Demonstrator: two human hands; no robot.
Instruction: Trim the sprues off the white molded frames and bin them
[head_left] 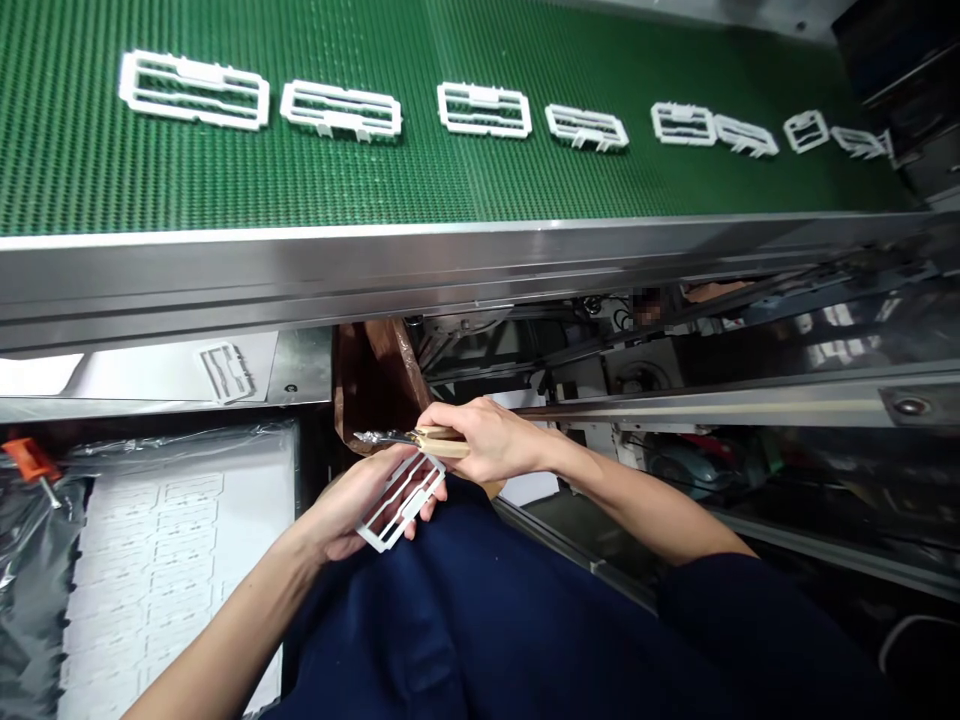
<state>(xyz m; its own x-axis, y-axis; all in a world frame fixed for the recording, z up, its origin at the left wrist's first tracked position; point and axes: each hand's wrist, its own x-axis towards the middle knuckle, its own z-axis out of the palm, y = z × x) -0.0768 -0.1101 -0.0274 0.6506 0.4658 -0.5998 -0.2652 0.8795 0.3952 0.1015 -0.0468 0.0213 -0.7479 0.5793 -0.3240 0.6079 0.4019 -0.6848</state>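
Note:
A white plastic frame [402,502] with long slots lies tilted in my left hand [360,500], its fingers curled round the edges. Just above it, my right hand [491,435] grips a pair of cutting pliers [439,440] with beige handles. The metal jaws point left, over my left thumb and close to the upper end of the frame; whether they touch it I cannot tell. Past both hands, an open brown bag [379,385] hangs below the conveyor.
Several similar white frames [484,110] lie in a row on the green conveyor belt [360,190], behind a metal rail [300,275]. Another frame [225,372] rests on a ledge. At lower left, a plastic-lined box [255,490] holds rows of frames, with an orange-handled tool [34,462] beside it.

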